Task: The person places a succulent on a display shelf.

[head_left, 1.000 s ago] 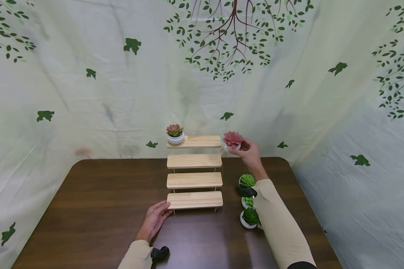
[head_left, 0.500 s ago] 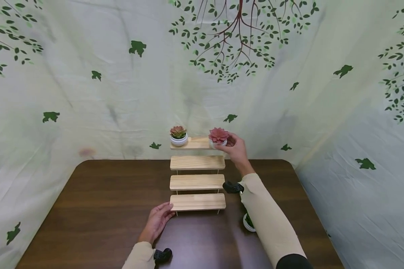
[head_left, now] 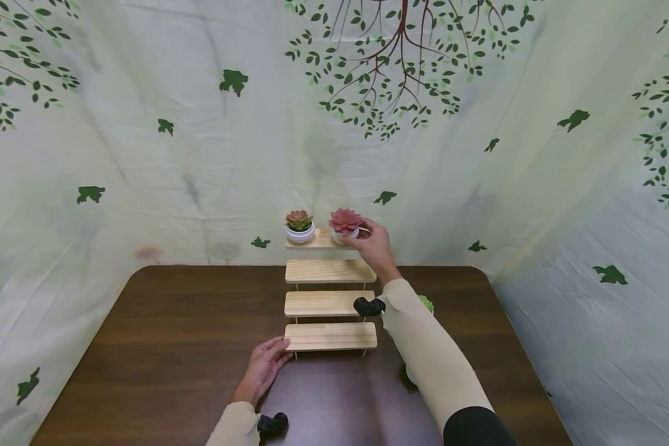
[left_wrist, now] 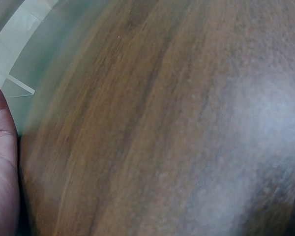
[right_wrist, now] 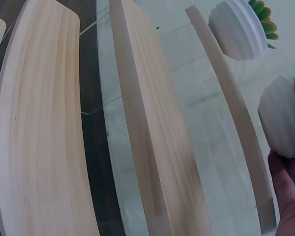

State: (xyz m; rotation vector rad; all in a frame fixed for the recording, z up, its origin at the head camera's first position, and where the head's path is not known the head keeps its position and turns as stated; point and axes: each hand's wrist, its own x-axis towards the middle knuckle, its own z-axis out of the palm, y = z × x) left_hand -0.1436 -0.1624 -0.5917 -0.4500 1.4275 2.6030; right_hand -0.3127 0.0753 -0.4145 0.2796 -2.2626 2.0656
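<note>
A four-step wooden display stand (head_left: 331,334) with thin metal legs stands on the table. My right hand (head_left: 376,248) pinches the white pot of a pink artificial succulent (head_left: 345,221) over the top step. In the right wrist view this pot (right_wrist: 281,118) lies between thumb and fingers, near the top step; whether it touches the wood I cannot tell. Left of it on that step sits another potted succulent (head_left: 299,225), green with reddish tips. My left hand (head_left: 263,368) holds the left end of the lowest step; the left wrist view shows only part of that hand (left_wrist: 2,172).
Green potted succulents, mostly hidden, stand right of the stand; one leaf cluster (head_left: 426,303) shows beyond my right sleeve (head_left: 429,347). The brown table (head_left: 189,334) meets a leaf-printed cloth backdrop (head_left: 201,155) close behind the stand.
My right hand has carried the pink succulent leftward from beside the stand to over the top step, near the other plant. My left hand stays at the lowest step.
</note>
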